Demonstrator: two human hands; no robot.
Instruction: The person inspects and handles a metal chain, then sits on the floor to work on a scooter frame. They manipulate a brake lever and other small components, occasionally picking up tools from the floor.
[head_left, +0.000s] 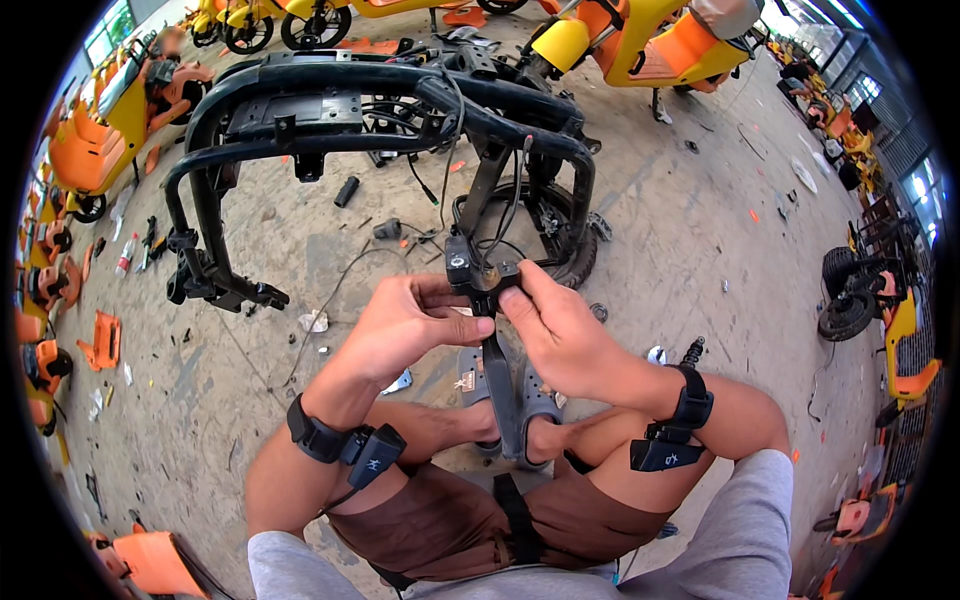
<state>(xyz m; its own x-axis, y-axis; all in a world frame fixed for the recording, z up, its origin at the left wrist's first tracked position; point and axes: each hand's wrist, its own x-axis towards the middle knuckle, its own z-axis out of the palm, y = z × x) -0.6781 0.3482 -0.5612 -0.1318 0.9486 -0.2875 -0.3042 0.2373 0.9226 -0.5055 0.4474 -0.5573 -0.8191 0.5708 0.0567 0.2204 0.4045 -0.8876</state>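
Both hands are together in front of me, above my feet. They hold a black brake lever (pixel 507 395) upright, its long flat blade hanging down between my shoes. At its top is a black clamp-like mount (pixel 461 258) with a small round detail. My left hand (pixel 405 325) pinches it from the left, thumb across the upper blade. From the right, my right hand (pixel 565 335) grips the mount's other side, thumb and forefinger closed on it. Just beyond stands a bare black scooter frame (pixel 325 75), cables hanging from it.
A wheel (pixel 583 265) lies under the frame's right end. Loose screws, a black grip (pixel 347 191) and orange plastic scraps (pixel 103 340) litter the concrete floor (pixel 720 270). Yellow-orange scooters (pixel 660 50) stand behind and along both sides. A shock absorber (pixel 693 352) is by my right wrist.
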